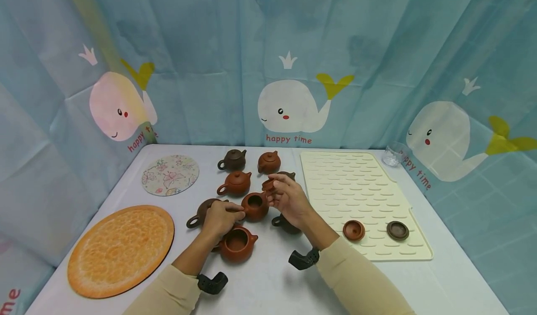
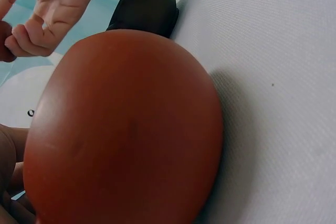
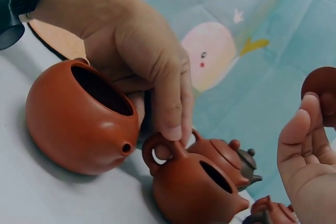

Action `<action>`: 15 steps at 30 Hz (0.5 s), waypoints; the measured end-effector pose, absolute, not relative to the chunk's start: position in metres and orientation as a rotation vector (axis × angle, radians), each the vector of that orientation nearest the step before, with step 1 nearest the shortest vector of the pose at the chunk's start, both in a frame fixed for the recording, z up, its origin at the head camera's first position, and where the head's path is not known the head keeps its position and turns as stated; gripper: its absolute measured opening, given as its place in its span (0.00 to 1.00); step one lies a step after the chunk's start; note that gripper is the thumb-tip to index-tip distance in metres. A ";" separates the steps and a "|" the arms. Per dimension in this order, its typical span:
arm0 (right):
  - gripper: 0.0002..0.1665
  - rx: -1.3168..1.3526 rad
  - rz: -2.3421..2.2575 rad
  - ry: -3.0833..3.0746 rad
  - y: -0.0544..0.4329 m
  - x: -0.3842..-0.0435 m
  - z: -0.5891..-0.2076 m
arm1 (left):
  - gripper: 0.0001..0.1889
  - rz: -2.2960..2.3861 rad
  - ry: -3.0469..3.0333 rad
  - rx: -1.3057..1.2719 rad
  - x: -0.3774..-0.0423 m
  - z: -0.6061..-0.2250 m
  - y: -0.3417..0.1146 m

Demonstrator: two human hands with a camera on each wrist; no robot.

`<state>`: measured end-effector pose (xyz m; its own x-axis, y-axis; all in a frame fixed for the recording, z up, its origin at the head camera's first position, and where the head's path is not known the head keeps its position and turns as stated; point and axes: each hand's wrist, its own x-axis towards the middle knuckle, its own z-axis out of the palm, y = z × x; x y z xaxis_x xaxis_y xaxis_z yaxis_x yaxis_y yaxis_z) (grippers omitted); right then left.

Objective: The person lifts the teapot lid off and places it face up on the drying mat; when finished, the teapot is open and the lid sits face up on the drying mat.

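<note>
In the head view, my left hand pinches the loop handle of a lidless reddish-brown teapot, whose dark round mouth shows. My right hand holds a small reddish-brown teapot lid between fingertips and thumb, above and right of that pot's mouth. Nearer to me stands a second lidless reddish-brown teapot, which fills much of the left wrist view. Left of the left hand is a dark brown teapot, partly covered by the hand. Another dark teapot sits partly hidden beneath my right wrist.
Lidded teapots stand behind: a dark one, two reddish ones, and one mostly behind my right hand. A cream mat bears a reddish lid and a dark lid. Two round mats lie left; a clear cup stands back right.
</note>
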<state>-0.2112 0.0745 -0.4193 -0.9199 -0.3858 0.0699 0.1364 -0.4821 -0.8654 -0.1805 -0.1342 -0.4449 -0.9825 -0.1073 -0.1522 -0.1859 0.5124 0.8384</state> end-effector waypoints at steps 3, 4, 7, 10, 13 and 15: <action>0.19 -0.415 -2.436 1.431 0.079 -0.210 -0.415 | 0.06 1.487 2.655 -0.275 -0.180 -0.445 -0.134; 0.19 -0.424 -2.432 1.448 0.081 -0.209 -0.414 | 0.06 1.488 2.654 -0.273 -0.180 -0.445 -0.134; 0.21 -0.472 -2.388 1.538 0.088 -0.208 -0.409 | 0.06 1.492 2.648 -0.270 -0.180 -0.445 -0.134; 0.25 -0.522 -2.304 1.669 0.095 -0.205 -0.404 | 0.06 1.499 2.650 -0.253 -0.180 -0.445 -0.134; 0.28 -0.561 -2.206 1.812 0.104 -0.203 -0.398 | 0.07 1.502 2.651 -0.252 -0.180 -0.445 -0.134; 0.28 -0.565 -2.146 1.898 0.109 -0.200 -0.393 | 0.07 1.502 2.654 -0.249 -0.180 -0.445 -0.135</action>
